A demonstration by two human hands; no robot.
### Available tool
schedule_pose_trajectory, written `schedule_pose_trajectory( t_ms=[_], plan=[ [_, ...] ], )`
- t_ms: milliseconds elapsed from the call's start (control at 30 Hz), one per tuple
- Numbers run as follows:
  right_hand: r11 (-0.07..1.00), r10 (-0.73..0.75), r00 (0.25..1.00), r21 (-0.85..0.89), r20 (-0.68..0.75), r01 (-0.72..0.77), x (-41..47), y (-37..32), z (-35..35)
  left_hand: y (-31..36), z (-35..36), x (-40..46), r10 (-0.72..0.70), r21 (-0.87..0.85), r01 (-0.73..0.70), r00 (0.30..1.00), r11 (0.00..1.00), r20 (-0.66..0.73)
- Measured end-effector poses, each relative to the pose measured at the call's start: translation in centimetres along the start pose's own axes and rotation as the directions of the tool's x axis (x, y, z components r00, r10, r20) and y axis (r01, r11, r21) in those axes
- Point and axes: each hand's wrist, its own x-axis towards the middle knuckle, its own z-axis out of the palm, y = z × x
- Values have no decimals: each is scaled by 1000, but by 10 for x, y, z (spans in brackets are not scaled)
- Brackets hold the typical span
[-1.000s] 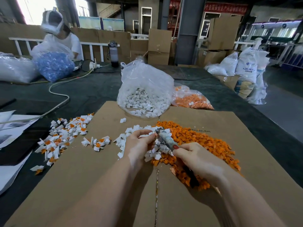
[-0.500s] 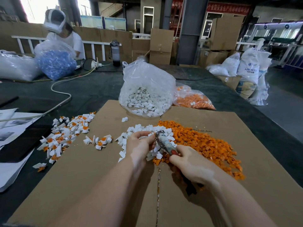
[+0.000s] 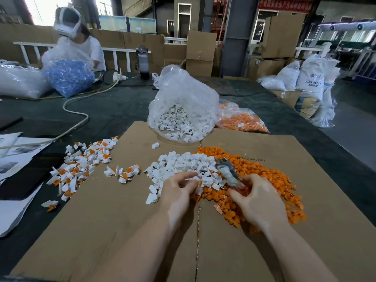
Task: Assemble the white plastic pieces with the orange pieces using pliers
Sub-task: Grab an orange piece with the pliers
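A heap of loose white plastic pieces [image 3: 183, 164] lies on the cardboard sheet [image 3: 105, 220], touching a wider heap of orange pieces [image 3: 270, 178] on its right. My right hand [image 3: 257, 202] grips the grey pliers [image 3: 226, 173] by their handles, jaws pointing up and away over the orange heap. My left hand [image 3: 177, 190] rests at the near edge of the white heap, fingers curled around a small white piece with orange showing at the fingertips. Joined white-and-orange pieces [image 3: 81, 165] lie spread at the left, with a smaller cluster [image 3: 122, 171] closer in.
A clear bag of white pieces [image 3: 183, 110] and a bag of orange pieces [image 3: 242, 121] stand behind the cardboard. Papers [image 3: 14, 159] and a cable [image 3: 75, 117] lie left. Across the dark table another person [image 3: 79, 41] handles a bag of blue parts [image 3: 69, 76]. Sacks [image 3: 311, 78] stand right.
My hands have drawn apart. The pliers' jaws moved right, away from the piece in my left hand, and now sit over the orange heap.
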Motion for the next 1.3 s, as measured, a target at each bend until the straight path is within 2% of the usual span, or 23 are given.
schedule_pose_trajectory(
  t_ms=[67,133,267,300,367,433,500,667,900,1033,1167,1233,1300],
  plan=[
    [981,-8,999,-192,-45,-1,4,11,4,-6,-2,-5,60,169,-68,997,983,51],
    [944,-29,999,-331,-45,12,5,20,8,-8,-3,-9,109,265,-126,991,956,79],
    [875,-50,997,-484,-56,17,2,22,9,-8,-3,-10,148,311,-172,984,935,98],
    [882,-113,990,-467,-87,60,1,18,10,-8,-4,-10,147,305,-170,984,937,97],
    [924,-319,932,-275,-174,265,-3,9,17,-8,-3,-10,134,277,-155,987,948,92],
    [888,-458,854,-89,-247,451,-12,-6,29,-7,-2,-10,129,219,-149,986,964,104],
    [845,-516,819,7,-249,535,-19,-17,38,-7,-2,-12,129,200,-150,985,968,118],
    [865,-429,868,165,-249,475,-24,-20,53,-8,-8,-17,138,218,-180,971,959,195],
    [850,-449,829,125,-333,511,-29,-20,53,-8,-4,-23,195,263,-245,960,933,201],
    [873,-411,833,103,-372,477,-29,-20,52,-3,-9,-24,229,216,-235,972,948,52],
    [887,-368,836,117,-407,448,-29,-20,53,11,-45,-1,299,302,-234,936,924,-189],
    [885,-377,821,95,-428,455,-29,-21,54,16,-69,15,302,399,-167,904,902,-302],
    [884,-387,806,68,-448,462,-29,-21,55,14,-90,31,284,583,-21,887,812,-363]
  ],
)
